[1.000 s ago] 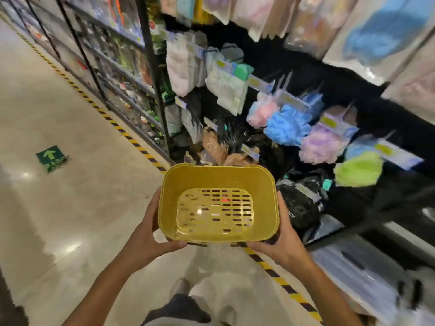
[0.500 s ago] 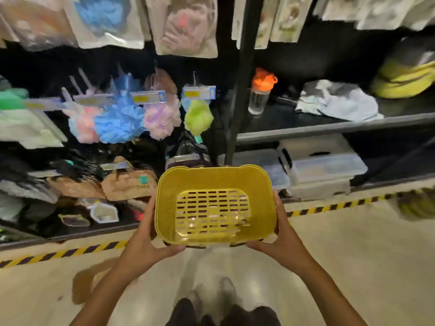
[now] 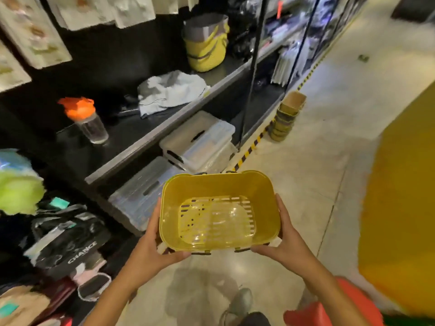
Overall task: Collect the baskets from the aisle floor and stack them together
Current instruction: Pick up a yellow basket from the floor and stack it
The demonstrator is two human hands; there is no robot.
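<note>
At the far left of the frame, a lime-green bath sponge (image 3: 17, 192) hangs above dark packaged goods, one black pack (image 3: 70, 243) bearing the readable word "CHANCE". Above them, a clear bottle with an orange lid (image 3: 86, 121) stands upright on the dark shelf (image 3: 146, 137), with a crumpled pale cloth (image 3: 169, 90) further along it and a yellow-and-grey bag (image 3: 206, 43) at upper centre. Clear lidded storage boxes (image 3: 200, 140) sit below the shelf, at floor level. In the lower centre, a person holds an empty yellow basket (image 3: 219, 208) with a slotted bottom, open side up, over the pale aisle floor (image 3: 317, 149): the left hand (image 3: 153, 248) is closed on its lower left corner, the right hand (image 3: 286, 241) closed on its lower right corner, thumbs along the sides. Beyond it, in the right-centre of the frame, a stack of baskets (image 3: 288, 116) stands on the floor just beside the black-and-yellow hazard tape (image 3: 249, 151) edging the shelving. A blurred yellow shape (image 3: 400, 208) fills the right edge, with something red (image 3: 329, 311) at lower right; what they are cannot be told.
</note>
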